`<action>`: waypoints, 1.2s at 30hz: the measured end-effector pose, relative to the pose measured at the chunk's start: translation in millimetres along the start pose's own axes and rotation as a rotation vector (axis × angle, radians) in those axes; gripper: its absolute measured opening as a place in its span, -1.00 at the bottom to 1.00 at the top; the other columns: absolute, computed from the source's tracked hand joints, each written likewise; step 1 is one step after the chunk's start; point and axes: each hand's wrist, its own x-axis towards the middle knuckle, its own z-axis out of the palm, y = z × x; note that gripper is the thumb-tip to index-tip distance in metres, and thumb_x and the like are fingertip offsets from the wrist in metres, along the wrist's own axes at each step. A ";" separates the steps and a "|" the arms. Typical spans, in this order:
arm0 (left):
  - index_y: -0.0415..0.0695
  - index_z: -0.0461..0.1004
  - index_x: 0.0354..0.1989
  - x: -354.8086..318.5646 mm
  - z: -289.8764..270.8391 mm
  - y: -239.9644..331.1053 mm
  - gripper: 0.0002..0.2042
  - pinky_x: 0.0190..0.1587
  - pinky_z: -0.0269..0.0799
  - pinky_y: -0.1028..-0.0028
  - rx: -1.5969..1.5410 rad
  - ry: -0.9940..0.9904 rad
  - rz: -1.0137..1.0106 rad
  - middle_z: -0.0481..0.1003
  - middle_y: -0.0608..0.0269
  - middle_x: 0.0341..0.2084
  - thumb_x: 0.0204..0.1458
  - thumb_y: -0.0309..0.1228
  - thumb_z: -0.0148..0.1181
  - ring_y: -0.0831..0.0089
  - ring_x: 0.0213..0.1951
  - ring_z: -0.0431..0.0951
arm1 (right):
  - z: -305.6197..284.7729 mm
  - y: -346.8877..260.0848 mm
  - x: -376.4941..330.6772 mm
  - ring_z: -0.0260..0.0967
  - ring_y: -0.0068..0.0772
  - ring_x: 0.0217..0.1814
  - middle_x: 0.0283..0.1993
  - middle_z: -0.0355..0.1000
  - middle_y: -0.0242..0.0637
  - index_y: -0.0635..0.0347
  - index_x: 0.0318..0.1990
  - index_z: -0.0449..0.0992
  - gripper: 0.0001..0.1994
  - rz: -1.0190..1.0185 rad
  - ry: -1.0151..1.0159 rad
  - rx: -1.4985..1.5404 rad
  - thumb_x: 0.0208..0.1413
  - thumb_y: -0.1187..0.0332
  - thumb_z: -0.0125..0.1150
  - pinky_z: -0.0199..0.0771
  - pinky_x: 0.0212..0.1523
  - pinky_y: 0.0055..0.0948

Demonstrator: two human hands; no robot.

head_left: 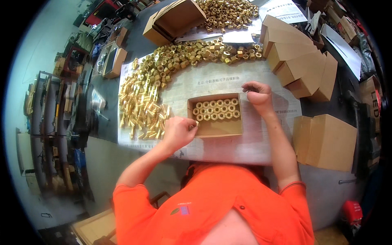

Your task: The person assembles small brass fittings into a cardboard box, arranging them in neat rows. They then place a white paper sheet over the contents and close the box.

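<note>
Beside left fingers pinching a brass piece, the box seemed mid-filling, calling for insertion; right fingers curled, hold unclear.

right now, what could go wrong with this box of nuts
The left hand pinches what looks like a small brass piece at the left edge of the box; it could slip. A bump might slide the nuts out of their rows, since the box's near part is bare. Slim brass pieces lie close to that hand, which might scatter them.
</note>
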 end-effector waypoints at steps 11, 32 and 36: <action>-0.08 0.47 -0.70 3.8 8.4 11.4 -0.87 -0.55 0.36 0.22 0.315 0.024 0.090 0.45 0.13 -0.72 -0.20 -0.38 0.15 0.16 -0.59 0.50 | -1.1 -8.4 -1.6 0.39 -0.59 -0.30 -0.37 0.48 -0.34 0.38 -0.29 0.54 -0.69 0.063 -0.049 -0.013 -0.22 0.57 -0.08 0.39 -0.21 -0.63; -0.05 0.60 -0.37 89.2 -37.7 -19.2 -0.79 -0.42 0.45 0.31 0.098 0.064 0.072 0.53 0.15 -0.64 -0.07 -0.20 0.21 0.21 -0.51 0.56 | -0.3 -2.5 0.9 0.39 -0.64 -0.39 -0.47 0.49 -0.35 0.33 -0.36 0.56 -0.75 0.004 -0.022 -0.036 -0.23 0.54 -0.01 0.39 -0.32 -0.64; -0.07 0.55 -0.23 149.6 -29.1 -42.8 -0.75 -0.38 0.47 0.29 0.251 0.284 0.066 0.55 0.11 -0.53 -0.05 -0.24 0.18 0.22 -0.43 0.58 | 1.6 -9.0 0.8 0.39 -0.64 -0.39 -0.47 0.49 -0.36 0.33 -0.35 0.56 -0.75 0.015 -0.035 -0.033 -0.22 0.54 -0.01 0.40 -0.32 -0.64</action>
